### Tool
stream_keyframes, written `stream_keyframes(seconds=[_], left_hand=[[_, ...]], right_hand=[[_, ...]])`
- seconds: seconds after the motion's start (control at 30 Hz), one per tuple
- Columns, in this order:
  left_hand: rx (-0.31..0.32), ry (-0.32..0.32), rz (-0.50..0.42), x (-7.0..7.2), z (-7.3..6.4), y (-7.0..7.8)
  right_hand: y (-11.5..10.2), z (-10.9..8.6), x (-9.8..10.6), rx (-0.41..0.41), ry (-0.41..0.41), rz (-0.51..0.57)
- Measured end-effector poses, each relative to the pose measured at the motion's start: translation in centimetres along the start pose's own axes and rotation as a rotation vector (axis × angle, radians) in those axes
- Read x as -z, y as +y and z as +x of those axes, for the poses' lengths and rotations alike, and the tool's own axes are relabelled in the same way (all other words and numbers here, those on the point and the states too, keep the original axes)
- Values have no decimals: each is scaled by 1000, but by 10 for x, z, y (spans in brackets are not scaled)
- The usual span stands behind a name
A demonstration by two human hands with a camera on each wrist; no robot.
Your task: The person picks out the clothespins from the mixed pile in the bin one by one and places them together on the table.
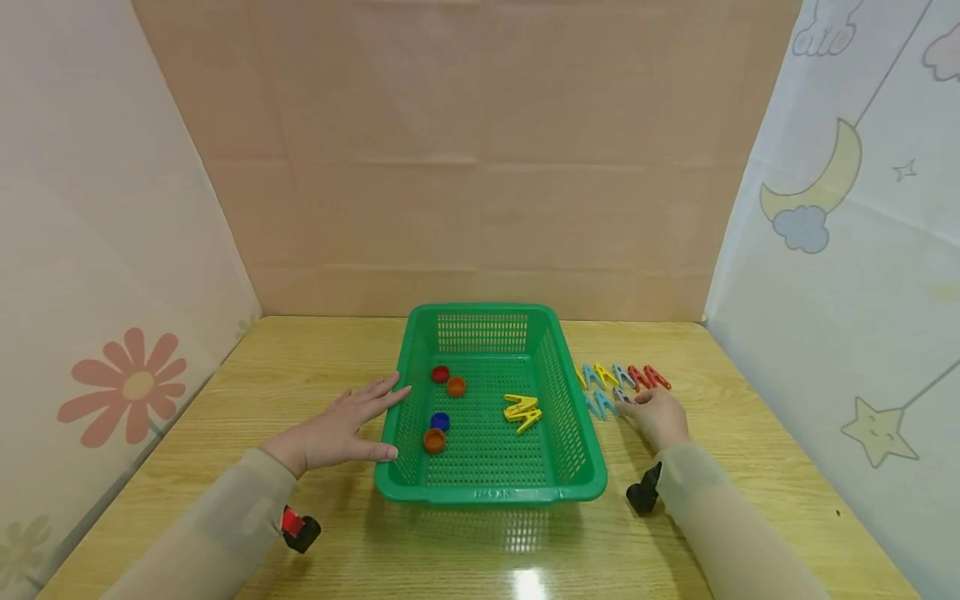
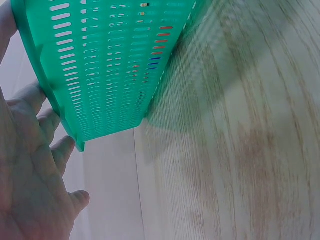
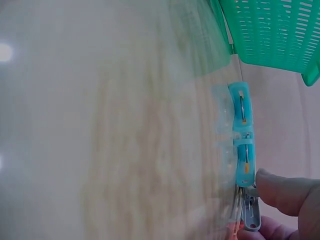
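Note:
A green plastic basket stands in the middle of the table. My left hand lies along its left rim, fingers spread and straight, fingertips right at the rim in the left wrist view. To the right of the basket, my right hand pinches a grey clothespin between thumb and fingers, low over the table. Two light blue clothespins lie beside it in the right wrist view. Behind that hand runs a row of clothespins in yellow, blue and red.
Inside the basket are several yellow clothespins on the right. Red, orange and blue bottle caps lie on its left side. A brown paper-like wall closes off the back, and patterned white sheets hang at both sides.

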State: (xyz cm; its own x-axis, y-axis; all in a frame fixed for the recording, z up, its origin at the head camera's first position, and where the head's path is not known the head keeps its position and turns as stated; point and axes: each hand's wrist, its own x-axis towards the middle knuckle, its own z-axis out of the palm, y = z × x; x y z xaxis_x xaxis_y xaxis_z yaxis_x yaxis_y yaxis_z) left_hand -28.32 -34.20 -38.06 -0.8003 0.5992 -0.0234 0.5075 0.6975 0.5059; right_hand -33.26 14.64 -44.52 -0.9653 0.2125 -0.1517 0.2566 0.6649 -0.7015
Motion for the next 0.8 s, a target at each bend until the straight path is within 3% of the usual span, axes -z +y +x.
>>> stream_keyframes(seconds=[0.57, 0.8], left_hand=[[-11, -3, -2, 0, 1, 1], [-15, 0, -6, 0, 1, 1]], right_hand=[[-1, 1, 8, 13, -15, -60], [-18, -4, 17, 68, 38, 0]])
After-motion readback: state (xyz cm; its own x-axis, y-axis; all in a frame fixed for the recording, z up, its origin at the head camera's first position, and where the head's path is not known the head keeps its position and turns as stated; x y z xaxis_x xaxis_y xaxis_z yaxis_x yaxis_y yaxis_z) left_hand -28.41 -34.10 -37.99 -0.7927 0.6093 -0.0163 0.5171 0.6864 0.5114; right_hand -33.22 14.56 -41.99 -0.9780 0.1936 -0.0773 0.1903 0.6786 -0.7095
